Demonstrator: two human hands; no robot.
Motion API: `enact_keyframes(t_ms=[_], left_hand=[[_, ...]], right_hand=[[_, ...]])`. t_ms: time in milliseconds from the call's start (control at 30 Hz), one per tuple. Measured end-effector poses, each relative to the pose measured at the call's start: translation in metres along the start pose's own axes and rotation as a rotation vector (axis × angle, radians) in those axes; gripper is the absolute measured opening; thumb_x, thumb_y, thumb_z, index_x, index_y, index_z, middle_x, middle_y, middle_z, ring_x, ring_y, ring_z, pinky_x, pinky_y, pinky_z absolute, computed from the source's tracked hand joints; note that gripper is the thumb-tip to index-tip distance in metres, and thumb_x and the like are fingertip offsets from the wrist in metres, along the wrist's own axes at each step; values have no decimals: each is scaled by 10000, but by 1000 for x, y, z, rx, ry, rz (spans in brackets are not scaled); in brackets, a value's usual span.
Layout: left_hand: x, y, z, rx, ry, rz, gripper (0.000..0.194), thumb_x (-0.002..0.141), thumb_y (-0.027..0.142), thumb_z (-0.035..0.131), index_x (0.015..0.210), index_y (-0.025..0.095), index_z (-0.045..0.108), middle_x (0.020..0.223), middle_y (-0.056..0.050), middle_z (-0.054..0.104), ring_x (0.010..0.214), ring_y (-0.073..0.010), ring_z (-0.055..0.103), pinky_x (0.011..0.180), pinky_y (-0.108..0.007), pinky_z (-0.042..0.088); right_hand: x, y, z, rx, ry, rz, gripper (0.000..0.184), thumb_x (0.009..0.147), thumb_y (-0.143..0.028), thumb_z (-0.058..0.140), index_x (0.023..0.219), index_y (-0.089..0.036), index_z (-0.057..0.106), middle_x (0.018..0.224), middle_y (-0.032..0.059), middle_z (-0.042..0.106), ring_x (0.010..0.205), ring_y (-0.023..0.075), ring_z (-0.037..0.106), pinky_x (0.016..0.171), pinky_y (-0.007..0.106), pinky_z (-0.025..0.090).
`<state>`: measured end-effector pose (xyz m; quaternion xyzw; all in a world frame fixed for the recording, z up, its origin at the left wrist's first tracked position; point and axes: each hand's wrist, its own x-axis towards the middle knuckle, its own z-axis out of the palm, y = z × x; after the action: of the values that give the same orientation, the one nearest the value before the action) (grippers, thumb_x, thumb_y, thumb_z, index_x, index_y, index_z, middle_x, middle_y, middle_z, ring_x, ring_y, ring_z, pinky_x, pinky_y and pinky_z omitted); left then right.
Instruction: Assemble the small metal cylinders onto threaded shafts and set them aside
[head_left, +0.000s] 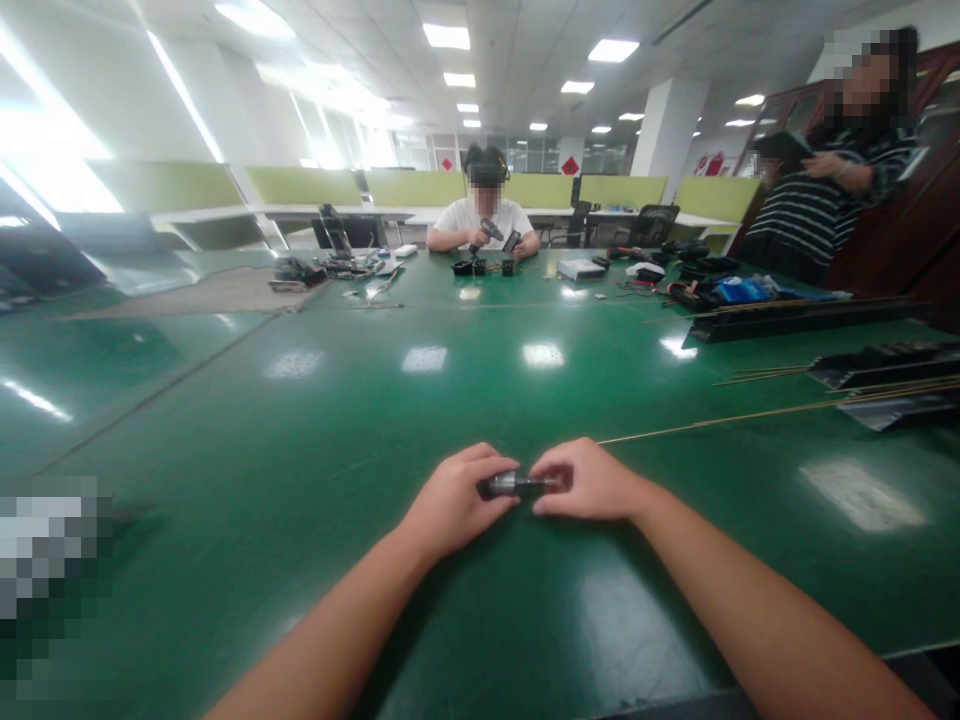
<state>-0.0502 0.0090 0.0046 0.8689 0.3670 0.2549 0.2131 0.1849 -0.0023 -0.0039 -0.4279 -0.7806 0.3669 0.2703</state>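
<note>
Both my hands meet low over the green table (315,430), near its front middle. My left hand (454,500) is curled shut around one end of a small dark metal cylinder (516,485). My right hand (589,480) pinches the other end with fingers closed. The part lies level between the two hands, just above the tabletop. Most of it is hidden by my fingers.
Thin brass rods (750,415) and black trays (885,365) lie at the right. Tools and boxes (705,285) crowd the far right. A person in white (484,225) sits at the far edge with tools; another in stripes (832,190) sits at right.
</note>
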Motion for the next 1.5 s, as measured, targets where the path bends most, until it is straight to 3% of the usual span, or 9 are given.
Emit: enact_keyframes(t_ms=[567,1500], left_hand=[[3,-2,3,-16,-28,-18,241,790,248,739,1030,257,723,965,-12,676,861,-156,615,784,-275,467],[6,-1,4,-21,-38,0,259,800,281,732,1055,234,728,965,-42,685,857,-174,626,779,-285,485]], right_hand=[[2,7,5,3,42,-1,280,707,-250,759,980,-185,757,873,44,755,723,169,675,654,253,509],[4,8,6,-29,39,-18,287,753,-294,739,1019,-188,745,858,38,753,717,167,674,656,255,505]])
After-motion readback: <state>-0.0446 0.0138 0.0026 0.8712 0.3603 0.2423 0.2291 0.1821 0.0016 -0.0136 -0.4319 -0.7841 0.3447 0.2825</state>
